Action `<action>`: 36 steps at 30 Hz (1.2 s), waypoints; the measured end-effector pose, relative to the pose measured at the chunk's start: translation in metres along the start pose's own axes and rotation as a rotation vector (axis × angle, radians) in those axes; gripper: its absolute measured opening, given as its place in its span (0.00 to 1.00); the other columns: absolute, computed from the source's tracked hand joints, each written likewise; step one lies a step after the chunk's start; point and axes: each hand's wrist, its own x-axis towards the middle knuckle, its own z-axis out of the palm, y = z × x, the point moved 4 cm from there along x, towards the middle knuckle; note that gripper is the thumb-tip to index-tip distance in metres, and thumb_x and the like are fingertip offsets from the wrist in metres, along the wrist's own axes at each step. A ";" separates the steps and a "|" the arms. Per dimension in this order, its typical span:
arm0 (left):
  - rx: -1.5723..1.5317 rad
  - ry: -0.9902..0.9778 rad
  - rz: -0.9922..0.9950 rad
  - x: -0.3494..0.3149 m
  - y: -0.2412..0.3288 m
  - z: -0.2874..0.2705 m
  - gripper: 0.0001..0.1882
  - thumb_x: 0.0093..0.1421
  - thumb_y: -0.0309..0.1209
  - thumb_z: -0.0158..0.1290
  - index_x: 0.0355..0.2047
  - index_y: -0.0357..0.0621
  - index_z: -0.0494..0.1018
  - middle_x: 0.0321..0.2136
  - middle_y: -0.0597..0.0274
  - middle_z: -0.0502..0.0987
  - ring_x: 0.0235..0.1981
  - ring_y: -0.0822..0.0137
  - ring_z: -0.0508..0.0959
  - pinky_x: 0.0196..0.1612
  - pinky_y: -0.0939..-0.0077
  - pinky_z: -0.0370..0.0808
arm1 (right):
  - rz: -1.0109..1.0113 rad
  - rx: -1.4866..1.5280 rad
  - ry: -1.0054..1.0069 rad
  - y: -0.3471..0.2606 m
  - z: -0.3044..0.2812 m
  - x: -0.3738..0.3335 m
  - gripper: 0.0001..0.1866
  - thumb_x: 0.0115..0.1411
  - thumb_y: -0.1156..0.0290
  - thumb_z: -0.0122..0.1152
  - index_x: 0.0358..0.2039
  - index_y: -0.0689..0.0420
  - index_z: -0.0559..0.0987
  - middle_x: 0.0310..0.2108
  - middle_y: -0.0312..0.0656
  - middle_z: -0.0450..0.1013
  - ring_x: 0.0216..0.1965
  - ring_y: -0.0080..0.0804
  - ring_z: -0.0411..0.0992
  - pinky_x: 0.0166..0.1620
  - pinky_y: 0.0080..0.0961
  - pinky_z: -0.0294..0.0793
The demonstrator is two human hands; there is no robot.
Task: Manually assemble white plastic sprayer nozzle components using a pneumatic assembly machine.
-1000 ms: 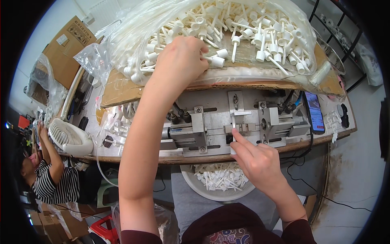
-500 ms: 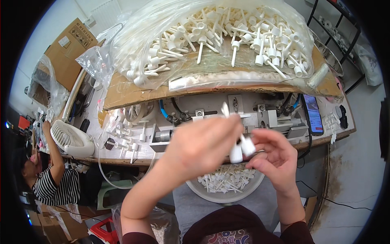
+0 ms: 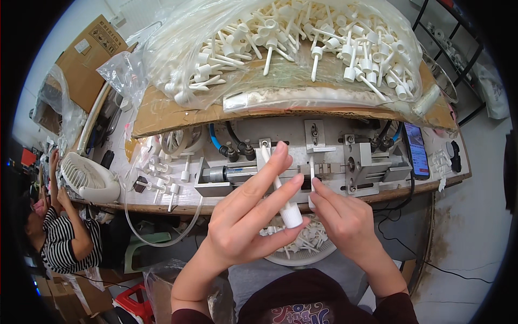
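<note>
A white ribbed cap with a long stem [image 3: 292, 215] lies in my left hand [image 3: 234, 227], held between the thumb and fingers with its stem slanting up to the left. My right hand [image 3: 348, 220] pinches a second white stemmed cap [image 3: 312, 171]. That stem points up at the small metal fixture between the two ends of a bench clamping device [image 3: 364, 162]; whether it touches is unclear. My fingers hide most of the second cap. Below my hands, a pale round basin [image 3: 302, 262] on my lap holds many small white pieces.
Stemmed white caps [image 3: 270, 48] are heaped in clear plastic on a cardboard sheet [image 3: 178, 120] above the device. Loose caps [image 3: 172, 195] lie on the table's left, beside a white fan [image 3: 89, 181]. A phone [image 3: 416, 151] stands at right. Another person [image 3: 67, 237] works at far left.
My hands have moved apart, and the two caps that were close together are now in separate hands. My left hand has shifted left and down; the right hand's stem now points at the fixture.
</note>
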 end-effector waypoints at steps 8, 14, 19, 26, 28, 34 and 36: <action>0.049 0.024 -0.055 -0.012 -0.004 0.007 0.25 0.42 0.20 0.73 0.44 0.38 0.81 0.60 0.33 0.71 0.53 0.49 0.81 0.52 0.63 0.81 | -0.069 -0.190 -0.176 -0.008 -0.009 0.020 0.12 0.46 0.72 0.61 0.33 0.61 0.78 0.46 0.52 0.80 0.27 0.21 0.77 0.29 0.20 0.73; 0.046 0.116 -0.195 -0.024 0.001 0.011 0.27 0.43 0.21 0.72 0.47 0.39 0.82 0.49 0.54 0.70 0.37 0.67 0.80 0.42 0.74 0.84 | -0.031 0.024 -0.198 0.008 -0.027 0.038 0.11 0.50 0.72 0.65 0.34 0.59 0.78 0.42 0.46 0.80 0.28 0.31 0.78 0.32 0.26 0.76; -0.062 0.125 -0.273 -0.036 -0.009 0.014 0.24 0.46 0.16 0.69 0.46 0.38 0.82 0.49 0.54 0.72 0.42 0.64 0.81 0.42 0.74 0.84 | 0.123 -0.293 0.246 0.076 -0.088 0.097 0.13 0.53 0.73 0.68 0.40 0.56 0.80 0.39 0.41 0.78 0.37 0.43 0.78 0.38 0.36 0.77; 0.034 0.011 -0.201 -0.043 -0.005 0.042 0.20 0.49 0.16 0.67 0.44 0.36 0.81 0.54 0.50 0.75 0.41 0.64 0.83 0.42 0.71 0.83 | -0.417 -0.909 0.049 0.162 -0.068 0.158 0.25 0.54 0.80 0.62 0.54 0.51 0.74 0.56 0.35 0.72 0.55 0.35 0.72 0.57 0.39 0.67; 0.060 -0.024 -0.192 -0.045 -0.007 0.052 0.19 0.49 0.20 0.67 0.44 0.38 0.81 0.54 0.52 0.76 0.40 0.64 0.83 0.42 0.71 0.83 | -0.374 -0.799 -0.066 0.172 -0.053 0.168 0.28 0.53 0.80 0.63 0.56 0.50 0.73 0.55 0.36 0.73 0.55 0.34 0.72 0.57 0.40 0.66; 0.150 -0.041 -0.150 -0.044 -0.013 0.069 0.18 0.50 0.23 0.65 0.43 0.37 0.81 0.55 0.52 0.76 0.41 0.61 0.82 0.42 0.68 0.80 | -0.118 -0.512 -0.230 0.170 -0.037 0.199 0.28 0.46 0.72 0.71 0.50 0.50 0.75 0.45 0.38 0.75 0.48 0.38 0.75 0.54 0.38 0.66; 0.189 -0.045 -0.120 -0.043 -0.014 0.073 0.18 0.50 0.23 0.64 0.43 0.36 0.80 0.56 0.52 0.76 0.42 0.60 0.82 0.42 0.68 0.79 | -0.093 -0.420 -0.217 0.162 -0.036 0.202 0.26 0.46 0.70 0.71 0.47 0.50 0.76 0.43 0.39 0.75 0.47 0.40 0.75 0.53 0.39 0.67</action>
